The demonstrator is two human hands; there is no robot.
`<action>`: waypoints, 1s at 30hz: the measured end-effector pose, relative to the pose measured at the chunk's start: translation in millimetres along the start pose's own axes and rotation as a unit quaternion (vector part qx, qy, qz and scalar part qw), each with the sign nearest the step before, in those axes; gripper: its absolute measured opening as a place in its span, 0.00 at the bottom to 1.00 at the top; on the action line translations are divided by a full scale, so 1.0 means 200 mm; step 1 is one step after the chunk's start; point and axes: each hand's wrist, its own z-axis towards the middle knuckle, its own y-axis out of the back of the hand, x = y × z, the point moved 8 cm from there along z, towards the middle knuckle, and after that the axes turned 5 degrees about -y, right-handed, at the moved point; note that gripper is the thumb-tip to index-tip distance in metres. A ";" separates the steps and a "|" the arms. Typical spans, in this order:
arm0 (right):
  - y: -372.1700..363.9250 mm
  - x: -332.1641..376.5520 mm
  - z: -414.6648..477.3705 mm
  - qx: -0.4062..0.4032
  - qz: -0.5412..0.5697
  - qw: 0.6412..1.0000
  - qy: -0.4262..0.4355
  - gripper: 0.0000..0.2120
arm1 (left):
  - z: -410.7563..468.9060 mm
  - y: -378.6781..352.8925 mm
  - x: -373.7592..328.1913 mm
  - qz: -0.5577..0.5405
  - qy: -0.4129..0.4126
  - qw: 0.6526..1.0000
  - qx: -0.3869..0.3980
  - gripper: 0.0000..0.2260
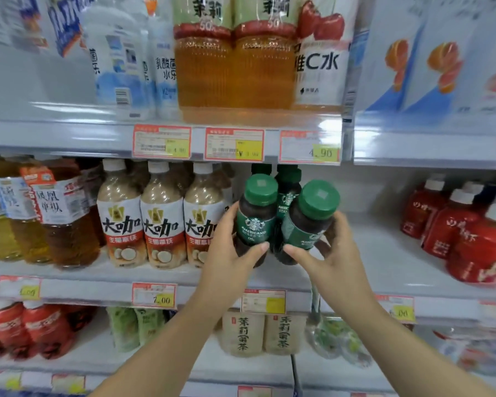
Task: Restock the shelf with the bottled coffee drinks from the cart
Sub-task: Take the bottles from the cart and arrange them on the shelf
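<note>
Left grip (229,253) wraps left coffee bottle (255,222) and right grip (332,259) wraps right coffee bottle (307,224), both near upright, just in front of stocked coffee row (288,190); bare shelf (384,253) right of row, nearer right grip.

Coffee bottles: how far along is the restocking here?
Done: green-capped coffee bottles already stand at the back of the middle shelf. In hand: the left hand grips one bottle and the right hand a second bottle, both at the shelf's front. Left: bare shelf shows to their right; the cart is out of view, so remaining stock is unknown.
</note>
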 end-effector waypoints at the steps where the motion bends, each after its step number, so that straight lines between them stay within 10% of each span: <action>1: 0.00 -0.02 0.01 -0.002 0.001 1.000 -0.008 0.30 | 0.01 -0.01 0.04 0.005 0.010 1.000 -0.005 0.30; 30: -0.08 -0.25 0.08 -0.004 -0.105 0.991 -0.078 0.29 | 0.28 -0.11 0.28 0.052 0.101 0.993 -0.025 0.26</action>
